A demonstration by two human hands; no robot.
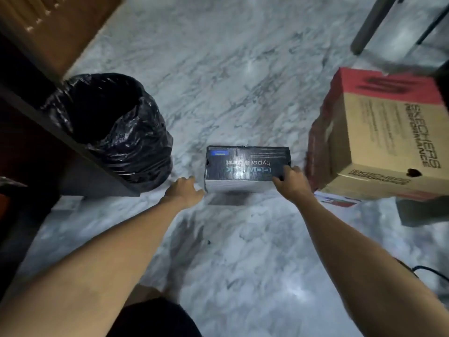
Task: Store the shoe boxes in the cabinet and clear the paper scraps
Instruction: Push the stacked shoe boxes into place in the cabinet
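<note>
Right hand (292, 181) fingers curled over black shoe box (246, 166) right corner; left hand (184, 190) fingers bent at left edge, contact unclear; Skechers box (386, 142) at 3 o'clock; lined bin (114, 127) at 9.

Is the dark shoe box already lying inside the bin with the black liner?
No, the dark shoe box sits on the marble floor, right of the lined bin.
</note>
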